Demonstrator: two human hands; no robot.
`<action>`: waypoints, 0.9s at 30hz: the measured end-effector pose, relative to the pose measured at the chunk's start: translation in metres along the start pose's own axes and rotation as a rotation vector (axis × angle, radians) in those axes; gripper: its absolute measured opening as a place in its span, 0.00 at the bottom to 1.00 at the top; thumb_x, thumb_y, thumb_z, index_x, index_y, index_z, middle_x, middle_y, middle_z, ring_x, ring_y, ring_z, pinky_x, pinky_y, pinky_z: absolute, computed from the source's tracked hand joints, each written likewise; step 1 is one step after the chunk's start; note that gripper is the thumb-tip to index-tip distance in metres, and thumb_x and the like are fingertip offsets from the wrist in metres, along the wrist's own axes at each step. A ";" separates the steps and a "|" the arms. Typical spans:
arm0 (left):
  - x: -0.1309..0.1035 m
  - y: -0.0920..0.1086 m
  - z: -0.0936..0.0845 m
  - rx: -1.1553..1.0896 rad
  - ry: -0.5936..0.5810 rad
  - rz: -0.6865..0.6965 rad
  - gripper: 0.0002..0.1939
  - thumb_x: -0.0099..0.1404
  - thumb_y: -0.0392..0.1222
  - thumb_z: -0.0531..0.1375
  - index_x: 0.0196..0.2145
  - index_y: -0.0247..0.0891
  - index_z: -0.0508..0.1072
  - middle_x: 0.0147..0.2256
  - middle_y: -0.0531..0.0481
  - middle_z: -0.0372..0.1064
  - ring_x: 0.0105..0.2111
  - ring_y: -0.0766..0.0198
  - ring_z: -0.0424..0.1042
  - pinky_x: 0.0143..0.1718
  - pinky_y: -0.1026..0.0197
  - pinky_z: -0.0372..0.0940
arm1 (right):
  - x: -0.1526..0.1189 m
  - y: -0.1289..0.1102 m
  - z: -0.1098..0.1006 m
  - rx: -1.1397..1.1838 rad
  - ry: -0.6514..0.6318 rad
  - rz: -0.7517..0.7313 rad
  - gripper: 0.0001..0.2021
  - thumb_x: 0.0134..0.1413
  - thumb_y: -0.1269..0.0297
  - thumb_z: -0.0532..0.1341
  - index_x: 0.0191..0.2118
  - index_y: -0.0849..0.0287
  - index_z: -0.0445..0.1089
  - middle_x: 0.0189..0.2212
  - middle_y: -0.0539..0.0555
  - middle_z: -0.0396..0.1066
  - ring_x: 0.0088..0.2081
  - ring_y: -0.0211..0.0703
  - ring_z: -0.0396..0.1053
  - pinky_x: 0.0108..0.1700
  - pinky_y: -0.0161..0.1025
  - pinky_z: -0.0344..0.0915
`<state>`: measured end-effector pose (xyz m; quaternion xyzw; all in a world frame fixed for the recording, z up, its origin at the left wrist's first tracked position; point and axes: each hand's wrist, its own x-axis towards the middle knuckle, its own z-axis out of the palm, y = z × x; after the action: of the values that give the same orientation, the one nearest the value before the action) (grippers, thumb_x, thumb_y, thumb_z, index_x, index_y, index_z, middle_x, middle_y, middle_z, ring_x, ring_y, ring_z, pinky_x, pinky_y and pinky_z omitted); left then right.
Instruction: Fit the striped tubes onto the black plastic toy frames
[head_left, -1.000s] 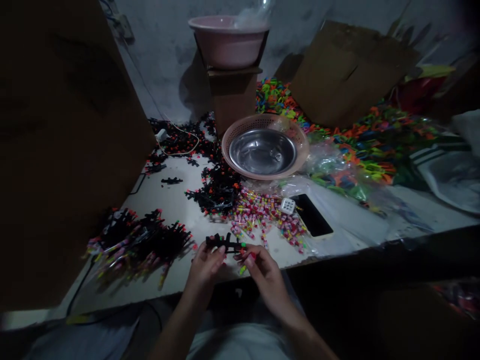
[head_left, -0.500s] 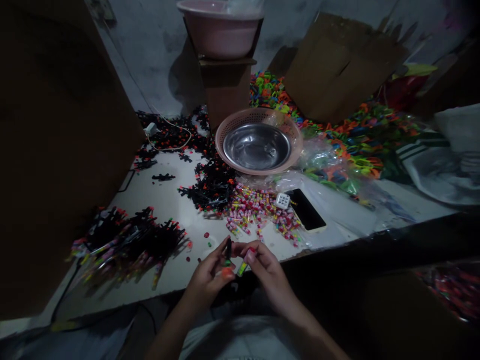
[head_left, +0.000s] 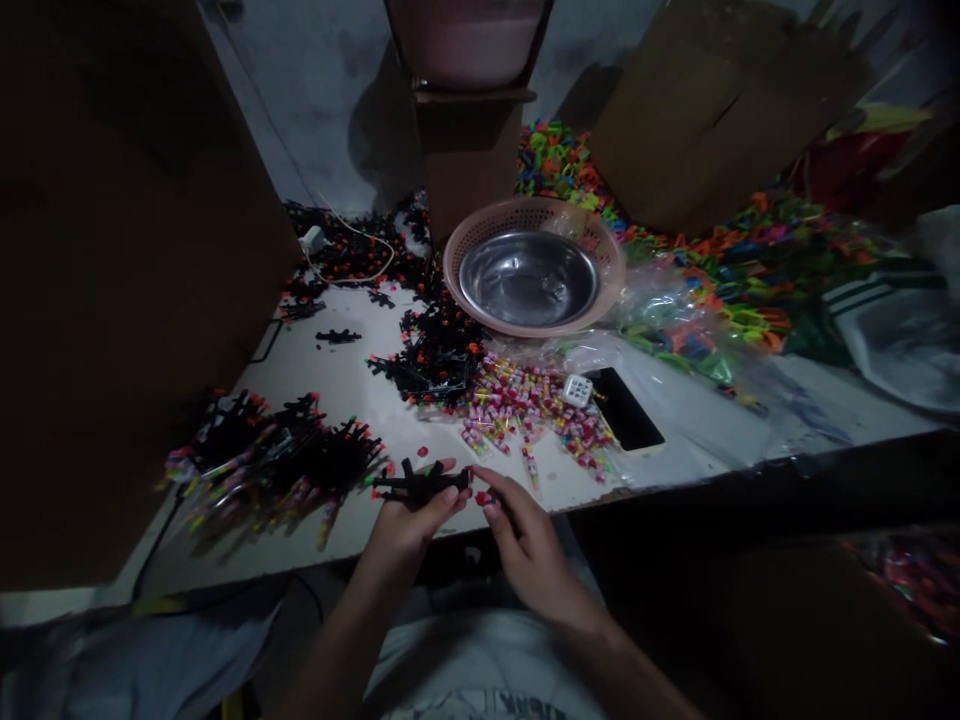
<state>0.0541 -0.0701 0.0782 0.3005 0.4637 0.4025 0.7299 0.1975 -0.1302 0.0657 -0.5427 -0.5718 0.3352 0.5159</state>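
At the near edge of the desk point(head_left: 337, 385) we pinch a black toy piece point(head_left: 417, 485) in our left hand point(head_left: 409, 525), fingers closed around its right end so it sticks out to the left. Our right hand point(head_left: 525, 540) sits just beside it, fingertips curled onto something small and red; we cannot tell exactly what it is. To the left lies a pile of black pieces with coloured tips point(head_left: 270, 465). Farther off, scattered small pink capsules point(head_left: 525, 405) spread beside a dark phone point(head_left: 622, 408) and a little white cube point(head_left: 577, 390). Beyond them a steel bowl point(head_left: 529, 280) rests inside a pink colander point(head_left: 609, 262).
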 end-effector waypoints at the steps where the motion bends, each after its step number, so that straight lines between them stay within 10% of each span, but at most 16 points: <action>1: -0.001 -0.001 0.001 0.014 0.017 0.024 0.24 0.43 0.44 0.72 0.38 0.34 0.75 0.39 0.44 0.76 0.38 0.56 0.75 0.47 0.53 0.68 | -0.001 0.001 0.001 -0.010 0.044 0.006 0.13 0.63 0.62 0.51 0.51 0.55 0.62 0.40 0.54 0.68 0.42 0.40 0.67 0.45 0.37 0.64; 14: -0.013 0.006 0.004 0.208 0.019 0.109 0.16 0.37 0.43 0.73 0.27 0.38 0.78 0.30 0.46 0.77 0.35 0.51 0.76 0.43 0.52 0.68 | 0.010 -0.008 -0.001 -0.336 0.037 -0.155 0.09 0.63 0.67 0.48 0.38 0.57 0.65 0.32 0.54 0.69 0.36 0.44 0.67 0.39 0.40 0.63; 27: -0.007 -0.011 -0.003 0.101 -0.061 0.044 0.24 0.48 0.53 0.68 0.38 0.33 0.76 0.38 0.40 0.76 0.41 0.52 0.73 0.44 0.55 0.66 | 0.011 0.008 0.016 -0.510 -0.082 -0.224 0.09 0.61 0.65 0.51 0.38 0.59 0.67 0.33 0.57 0.70 0.35 0.46 0.67 0.38 0.40 0.63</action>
<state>0.0527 -0.0809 0.0708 0.3591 0.4543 0.3852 0.7186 0.1856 -0.1157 0.0569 -0.5744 -0.7146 0.1432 0.3727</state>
